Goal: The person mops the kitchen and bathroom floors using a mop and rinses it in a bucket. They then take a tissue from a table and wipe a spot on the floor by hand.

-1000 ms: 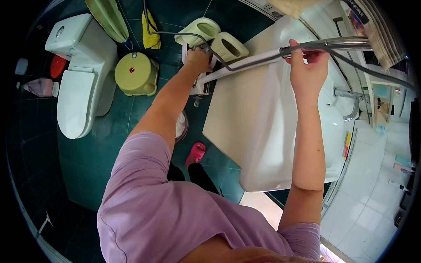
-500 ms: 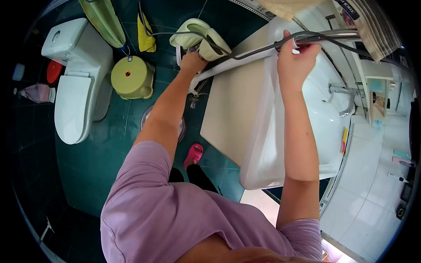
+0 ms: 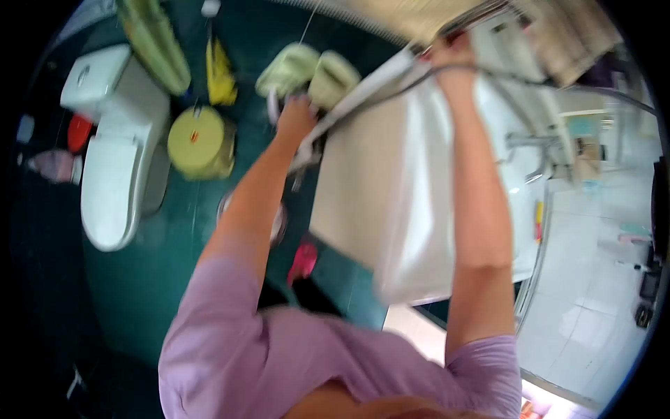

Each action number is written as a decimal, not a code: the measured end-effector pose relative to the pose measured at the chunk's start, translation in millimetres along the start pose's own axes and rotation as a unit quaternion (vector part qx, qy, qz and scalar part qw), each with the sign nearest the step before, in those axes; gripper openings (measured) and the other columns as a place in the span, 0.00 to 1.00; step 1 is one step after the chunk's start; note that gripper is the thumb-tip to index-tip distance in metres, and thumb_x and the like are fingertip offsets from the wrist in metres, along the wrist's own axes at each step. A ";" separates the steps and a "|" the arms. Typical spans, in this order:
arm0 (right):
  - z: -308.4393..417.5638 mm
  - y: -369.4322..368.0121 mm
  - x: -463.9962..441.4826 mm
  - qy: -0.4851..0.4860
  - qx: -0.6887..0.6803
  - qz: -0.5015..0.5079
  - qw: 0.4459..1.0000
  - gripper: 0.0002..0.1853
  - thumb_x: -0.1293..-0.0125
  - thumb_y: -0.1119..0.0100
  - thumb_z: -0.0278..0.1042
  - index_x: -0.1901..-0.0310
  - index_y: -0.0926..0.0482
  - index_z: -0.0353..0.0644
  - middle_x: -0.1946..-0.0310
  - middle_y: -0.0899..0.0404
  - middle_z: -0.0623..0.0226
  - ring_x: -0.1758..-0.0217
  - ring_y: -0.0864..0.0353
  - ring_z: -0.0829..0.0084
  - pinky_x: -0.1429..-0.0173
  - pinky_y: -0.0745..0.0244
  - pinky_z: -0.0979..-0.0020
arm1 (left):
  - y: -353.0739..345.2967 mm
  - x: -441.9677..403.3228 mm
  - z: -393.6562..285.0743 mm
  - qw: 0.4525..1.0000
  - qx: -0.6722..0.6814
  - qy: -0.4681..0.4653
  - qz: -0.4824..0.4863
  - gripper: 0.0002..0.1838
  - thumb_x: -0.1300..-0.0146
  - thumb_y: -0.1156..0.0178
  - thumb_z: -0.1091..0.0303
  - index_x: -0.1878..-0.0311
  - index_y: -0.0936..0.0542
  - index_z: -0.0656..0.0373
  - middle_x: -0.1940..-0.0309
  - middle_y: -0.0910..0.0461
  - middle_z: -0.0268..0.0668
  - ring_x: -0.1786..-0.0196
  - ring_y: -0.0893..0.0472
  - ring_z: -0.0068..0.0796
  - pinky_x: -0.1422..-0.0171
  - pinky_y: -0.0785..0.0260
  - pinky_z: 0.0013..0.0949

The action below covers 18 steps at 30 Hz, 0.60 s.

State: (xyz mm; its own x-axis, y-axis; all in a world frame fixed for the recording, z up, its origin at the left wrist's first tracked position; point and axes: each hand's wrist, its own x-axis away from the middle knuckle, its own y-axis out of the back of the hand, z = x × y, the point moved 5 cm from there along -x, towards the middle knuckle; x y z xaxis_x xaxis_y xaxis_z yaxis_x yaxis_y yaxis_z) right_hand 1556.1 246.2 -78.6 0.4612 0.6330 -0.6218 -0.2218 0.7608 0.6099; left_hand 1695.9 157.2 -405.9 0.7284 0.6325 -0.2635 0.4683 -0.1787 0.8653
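Observation:
My right hand (image 3: 452, 57), blurred by motion, is closed around a long white-and-chrome pole (image 3: 380, 84) that slants over the basin. A dark cord (image 3: 551, 82) passes close by this hand and runs off to the right. My left hand (image 3: 298, 117) is closed near the pole's lower end, just below a pair of pale green slippers (image 3: 292, 68). A white loop shows beside its fingers; what they grip is too blurred to make out. Under my right forearm lies the white washbasin (image 3: 412, 251), with a chrome faucet (image 3: 530, 142) at its far side.
A white toilet (image 3: 112, 188) stands at the left, and a yellow-green stool (image 3: 197, 142) beside it. A yellow cloth (image 3: 220, 77) hangs on the wall. Beige towels (image 3: 569, 38) hang at the upper right. A round basin (image 3: 278, 225) sits on the floor, partly behind my left arm.
My right hand has moved up and slightly left, and the pole's chrome end has swung upward, making it steeper. My left hand stays by the slippers. The whole view has shifted a little.

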 end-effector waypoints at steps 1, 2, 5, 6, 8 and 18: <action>-10.8 -9.2 -5.5 -0.003 -0.068 -0.021 0.997 0.18 0.45 0.41 0.35 0.58 0.31 0.30 0.68 0.23 0.50 0.63 0.23 0.56 0.54 0.29 0.61 | 10.5 4.6 -6.9 0.998 0.016 0.002 -0.058 0.19 0.44 0.46 0.61 0.50 0.24 0.56 0.51 0.28 0.43 0.43 0.31 0.42 0.33 0.46 0.49; -11.1 -10.4 -11.1 0.003 -0.009 -0.041 0.999 0.19 0.44 0.43 0.35 0.55 0.32 0.31 0.67 0.23 0.49 0.62 0.23 0.54 0.54 0.29 0.61 | 6.7 8.1 -6.7 0.997 0.038 0.005 -0.062 0.21 0.47 0.42 0.63 0.48 0.26 0.57 0.50 0.28 0.44 0.43 0.31 0.44 0.35 0.42 0.46; 16.6 9.7 -18.4 0.006 -0.023 -0.067 0.997 0.09 0.43 0.44 0.27 0.64 0.32 0.32 0.76 0.25 0.55 0.72 0.24 0.61 0.66 0.31 0.63 | -6.4 16.7 1.5 0.978 0.177 0.107 0.021 0.26 0.53 0.35 0.68 0.49 0.27 0.62 0.50 0.30 0.53 0.46 0.30 0.51 0.43 0.33 0.46; 14.6 8.2 -21.2 0.011 0.043 -0.059 0.997 0.08 0.42 0.46 0.27 0.65 0.32 0.32 0.76 0.26 0.53 0.71 0.25 0.57 0.66 0.32 0.63 | -2.0 20.2 1.5 0.977 0.190 0.098 0.027 0.25 0.54 0.35 0.67 0.50 0.27 0.63 0.51 0.30 0.55 0.47 0.30 0.53 0.45 0.33 0.48; 9.3 0.2 -16.2 -0.073 0.038 -0.021 0.996 0.08 0.41 0.47 0.27 0.63 0.31 0.32 0.72 0.25 0.51 0.70 0.26 0.56 0.64 0.31 0.63 | 0.5 29.4 0.0 0.976 0.199 0.061 0.066 0.29 0.55 0.35 0.68 0.46 0.29 0.62 0.48 0.32 0.56 0.45 0.31 0.56 0.43 0.34 0.49; -13.0 2.0 15.8 -0.097 -0.078 0.002 0.992 0.26 0.42 0.39 0.34 0.45 0.33 0.30 0.58 0.23 0.53 0.55 0.23 0.62 0.51 0.28 0.66 | 67.6 98.2 -10.6 0.962 0.269 0.046 0.024 0.25 0.52 0.41 0.71 0.47 0.27 0.63 0.49 0.29 0.53 0.45 0.30 0.51 0.40 0.35 0.41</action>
State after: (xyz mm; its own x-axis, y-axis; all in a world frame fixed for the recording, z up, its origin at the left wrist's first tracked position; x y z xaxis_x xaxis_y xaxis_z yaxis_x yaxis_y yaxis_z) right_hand 1551.7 259.6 -93.7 0.6138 0.6076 -0.5040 -0.3476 0.7812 0.5185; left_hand 1793.8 215.2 -368.7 0.7200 0.6730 -0.1693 0.6442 -0.5575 0.5236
